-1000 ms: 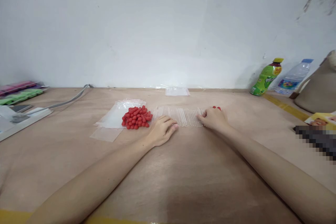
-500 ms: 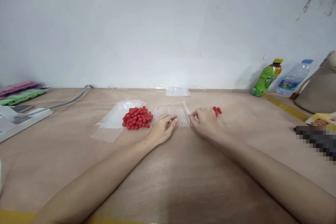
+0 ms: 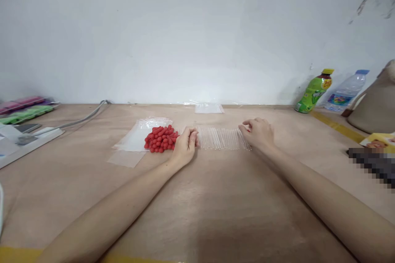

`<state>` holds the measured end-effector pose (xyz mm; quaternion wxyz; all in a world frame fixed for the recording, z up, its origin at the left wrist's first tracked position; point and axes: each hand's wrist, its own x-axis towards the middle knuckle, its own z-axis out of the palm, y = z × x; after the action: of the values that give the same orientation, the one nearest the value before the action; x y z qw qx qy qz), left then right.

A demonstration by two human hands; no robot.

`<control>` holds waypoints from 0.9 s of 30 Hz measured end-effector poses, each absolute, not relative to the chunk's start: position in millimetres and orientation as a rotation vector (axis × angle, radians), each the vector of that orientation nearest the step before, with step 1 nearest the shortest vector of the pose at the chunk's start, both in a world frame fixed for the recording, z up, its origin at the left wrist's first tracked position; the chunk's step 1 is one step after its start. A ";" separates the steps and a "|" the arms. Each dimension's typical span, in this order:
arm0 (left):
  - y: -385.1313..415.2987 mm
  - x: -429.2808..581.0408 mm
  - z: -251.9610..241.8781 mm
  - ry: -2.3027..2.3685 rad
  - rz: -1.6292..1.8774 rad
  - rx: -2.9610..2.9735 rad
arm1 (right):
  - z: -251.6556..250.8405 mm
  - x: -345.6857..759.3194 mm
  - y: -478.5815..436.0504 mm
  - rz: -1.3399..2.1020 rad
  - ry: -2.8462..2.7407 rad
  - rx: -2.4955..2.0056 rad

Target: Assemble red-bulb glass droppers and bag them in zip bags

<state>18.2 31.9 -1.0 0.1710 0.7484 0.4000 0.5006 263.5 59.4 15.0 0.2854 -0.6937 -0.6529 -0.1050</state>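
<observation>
Near the middle of the table my left hand [image 3: 186, 146] is closed, its fingers curled around a bit of red rubber [image 3: 197, 139] that shows at the fingertips. It sits between a pile of red rubber bulbs [image 3: 159, 139] and a row of thin clear tubes [image 3: 219, 138] lying side by side. My right hand [image 3: 259, 133] rests at the row's right end, fingers bent and slightly apart, fingertips touching or close to the last tubes. A little red shows between its thumb and finger; the hand hides most of what lies behind.
Clear plastic bags [image 3: 131, 135] lie left of the pile, another bag [image 3: 209, 108] by the wall. A green bottle [image 3: 314, 91], a water bottle [image 3: 347, 90] and a beige bag [image 3: 375, 100] stand at right. On the left are a power strip [image 3: 49, 134] and coloured packs [image 3: 27, 109].
My right hand has moved right, and the tubes now spread out into a wider row. My left hand has shifted slightly left and closed, with red rubber now at its fingertips.
</observation>
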 end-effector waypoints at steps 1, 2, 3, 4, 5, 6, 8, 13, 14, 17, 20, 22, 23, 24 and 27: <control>33.1 15.9 -1.0 1.161 1.415 2.245 | 13.8 270.9 63.7 -0.282 -1.727 -1.930; 34.2 14.1 -1.3 1.174 1.406 2.352 | 12.5 276.4 66.7 -0.272 -1.722 -1.993; 35.1 12.9 -1.6 1.174 1.397 2.435 | 11.4 280.2 68.4 -0.257 -1.728 -2.044; 35.9 12.2 -2.1 1.168 1.388 2.492 | 10.4 282.5 69.1 -0.236 -1.742 -2.083; 36.4 11.8 -2.6 1.161 1.374 2.527 | 9.6 283.6 69.2 -0.212 -1.755 -2.112; 36.8 11.6 -3.2 1.159 1.360 2.547 | 9.1 283.8 69.0 -0.189 -1.764 -2.130; 37.0 11.7 -4.0 1.161 1.337 2.569 | 8.6 283.1 68.3 -0.157 -1.768 -2.138; 36.3 12.1 -4.6 1.180 1.285 2.601 | 9.9 282.3 69.2 -0.189 -1.711 -2.058; 36.0 12.3 -4.5 1.182 1.278 2.606 | 10.5 281.7 69.4 -0.210 -1.693 -2.021; 35.5 12.6 -4.2 1.185 1.257 2.615 | 12.1 273.8 66.6 -0.166 -1.673 -1.781; 34.8 12.8 -3.7 1.182 1.249 2.612 | 10.8 254.7 55.9 0.041 -1.713 -1.480; 34.3 13.0 -3.3 1.180 1.241 2.608 | 7.5 238.8 45.8 0.141 -1.792 -1.355; 34.0 13.1 -3.1 1.179 1.234 2.608 | 5.3 231.2 40.9 0.176 -1.863 -1.272; 33.7 13.3 -2.9 1.178 1.227 2.609 | 3.0 224.6 36.5 0.193 -1.917 -1.190; 33.0 13.9 -2.4 1.170 1.222 2.613 | -3.4 213.0 28.2 0.209 -2.037 -1.009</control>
<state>13.9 33.0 -2.4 0.0142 0.8393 0.3759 0.3925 213.0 28.2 -3.4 0.4162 -0.4018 -0.8114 0.0831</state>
